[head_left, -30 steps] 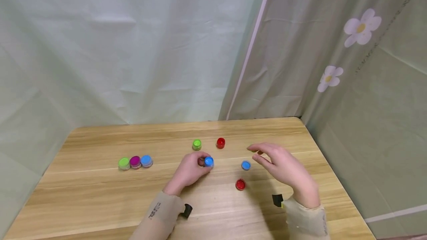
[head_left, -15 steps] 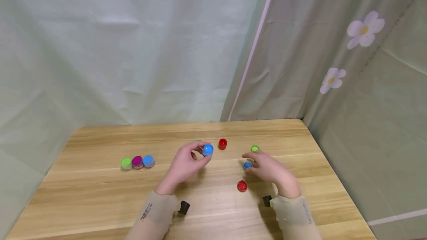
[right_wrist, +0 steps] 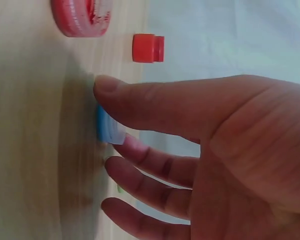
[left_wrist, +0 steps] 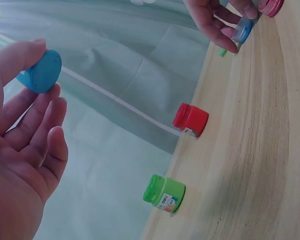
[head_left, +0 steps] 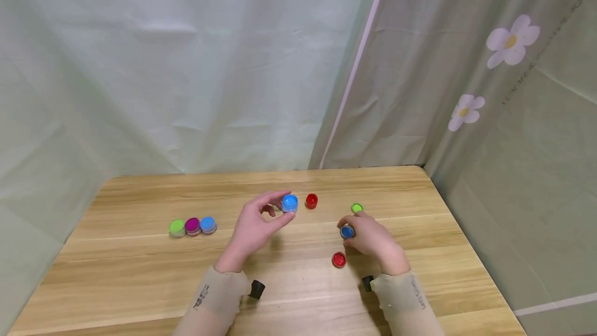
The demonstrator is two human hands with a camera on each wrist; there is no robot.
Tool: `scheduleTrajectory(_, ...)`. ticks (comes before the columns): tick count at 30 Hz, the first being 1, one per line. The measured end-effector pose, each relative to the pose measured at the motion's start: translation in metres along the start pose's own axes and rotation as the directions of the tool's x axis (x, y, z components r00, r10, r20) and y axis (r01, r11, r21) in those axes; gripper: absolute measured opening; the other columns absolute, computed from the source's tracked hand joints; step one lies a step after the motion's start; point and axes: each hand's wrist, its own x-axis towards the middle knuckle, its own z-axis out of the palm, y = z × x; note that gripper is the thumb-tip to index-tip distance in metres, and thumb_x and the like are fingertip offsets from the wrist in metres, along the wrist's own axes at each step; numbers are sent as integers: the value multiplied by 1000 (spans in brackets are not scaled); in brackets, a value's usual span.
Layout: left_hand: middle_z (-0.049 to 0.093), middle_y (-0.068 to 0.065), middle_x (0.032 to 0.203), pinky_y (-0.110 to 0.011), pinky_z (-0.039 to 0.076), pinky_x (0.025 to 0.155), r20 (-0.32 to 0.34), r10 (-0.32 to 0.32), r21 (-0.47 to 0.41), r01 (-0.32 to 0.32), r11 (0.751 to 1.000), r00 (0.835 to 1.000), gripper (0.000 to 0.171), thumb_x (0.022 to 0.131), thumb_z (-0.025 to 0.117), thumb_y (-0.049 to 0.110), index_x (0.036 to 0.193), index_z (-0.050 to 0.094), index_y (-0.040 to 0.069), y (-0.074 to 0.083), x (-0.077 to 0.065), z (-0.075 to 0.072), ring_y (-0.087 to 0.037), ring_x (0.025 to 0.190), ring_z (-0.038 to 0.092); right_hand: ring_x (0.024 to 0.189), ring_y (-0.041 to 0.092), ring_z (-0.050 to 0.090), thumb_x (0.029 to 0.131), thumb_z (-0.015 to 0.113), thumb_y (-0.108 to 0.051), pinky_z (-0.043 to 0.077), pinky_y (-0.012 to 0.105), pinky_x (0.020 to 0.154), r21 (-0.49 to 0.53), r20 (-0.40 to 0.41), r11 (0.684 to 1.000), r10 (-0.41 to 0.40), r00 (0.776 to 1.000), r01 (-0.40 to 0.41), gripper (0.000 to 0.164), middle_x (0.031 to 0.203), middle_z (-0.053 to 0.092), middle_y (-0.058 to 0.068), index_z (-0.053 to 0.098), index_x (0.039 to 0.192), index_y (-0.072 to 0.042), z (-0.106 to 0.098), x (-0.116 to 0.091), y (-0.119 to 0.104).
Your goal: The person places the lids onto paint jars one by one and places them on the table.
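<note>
My left hand (head_left: 254, 229) holds a small blue paint jar (head_left: 289, 203) between thumb and fingers, raised off the table. Its mouth has no lid on it. The left wrist view shows the blue base of this jar, with the other fingers loosely bent below. Low over the table, my right hand (head_left: 373, 240) has its thumb and index finger around a blue lid (head_left: 347, 232). That lid lies upside down, its pale rim upward in the right wrist view (right_wrist: 110, 125). Part of it is hidden by the thumb.
A red jar (head_left: 311, 201) and a partly hidden green jar (left_wrist: 169, 194) stand unlidded toward the back of the wooden table (head_left: 116, 274). A green lid (head_left: 356, 208) and a red lid (head_left: 339, 260) flank my right hand. Lidded green (head_left: 177, 228), purple (head_left: 193, 226) and blue (head_left: 208, 225) jars stand at left.
My left hand has lifted the blue jar up and away from me. My right hand has come left from beside the green lid and closed its fingers around the blue lid.
</note>
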Motion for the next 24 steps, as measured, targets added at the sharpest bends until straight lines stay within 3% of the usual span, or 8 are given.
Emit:
scheduleTrajectory(5, 74, 5, 110, -51, 54, 86, -14, 1, -8, -1, 1000, 1000, 38, 91, 89, 23, 127, 79, 18, -1, 0, -1, -35, 106, 66, 108, 29, 67, 94, 84, -12, 55, 54, 96, -22, -18, 1000, 13, 1000, -14, 26, 123, 66, 12, 75, 118, -17, 2, 3, 1)
scheduleTrajectory(13, 75, 8, 114, -46, 52, 86, -21, 2, 6, -2, 1000, 1000, 34, 92, 89, 24, 124, 80, 19, -1, 0, -2, -21, 102, 65, 90, 19, 62, 96, 83, -21, 56, 46, 85, -24, -2, 999, 25, 1000, -25, 22, 106, 66, 2, 74, 115, -17, 2, 3, 1)
scheduleTrajectory(18, 75, 8, 116, -48, 52, 86, -17, 0, 3, 0, 1000, 1000, 34, 92, 88, 24, 124, 81, 20, 0, 0, -2, -23, 102, 65, 80, 17, 59, 98, 81, -27, 53, 40, 74, 27, 17, 999, 25, 1000, -25, 20, 91, 65, -2, 71, 111, -15, -1, 4, 2)
scheduleTrajectory(24, 75, 7, 116, -49, 52, 86, -19, 1, 9, -1, 1000, 1000, 33, 92, 88, 24, 125, 81, 20, 0, 1, -2, -29, 103, 65, 74, 17, 56, 104, 68, -28, 48, 37, 68, 96, -2, 995, 3, 1000, -3, 29, 85, 61, -1, 68, 129, -13, -6, 7, 2)
